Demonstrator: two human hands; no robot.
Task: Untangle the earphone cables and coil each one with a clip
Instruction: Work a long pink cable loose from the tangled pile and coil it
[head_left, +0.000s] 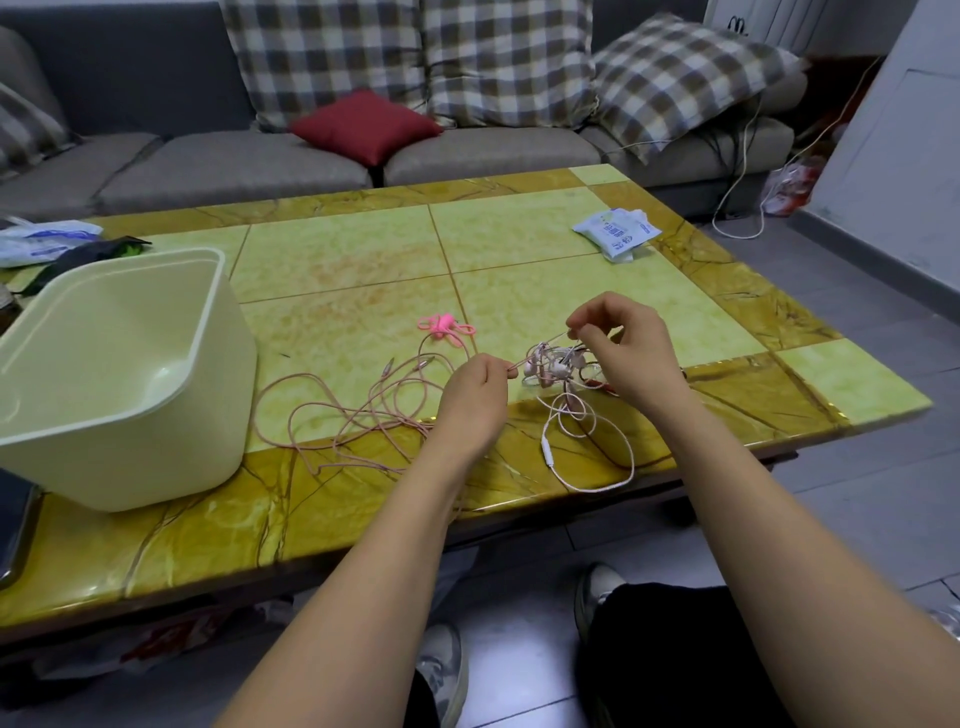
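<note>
over the table (337, 249), left hand (475, 395) and right hand (631, 353) fingers (589, 316) pinch tangled thin pink earphone cables (363, 410).

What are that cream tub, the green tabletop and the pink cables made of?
Tub: probably moulded plastic, cream, semi-gloss; a soft highlight shows inside. Tabletop: polished stone or stone-look tile, veined green and amber, with glossy reflections at the edge; which one is unclear. Earphone cables: thin, flexible, pink, likely rubbery or braided sheath; too fine to tell.
</note>
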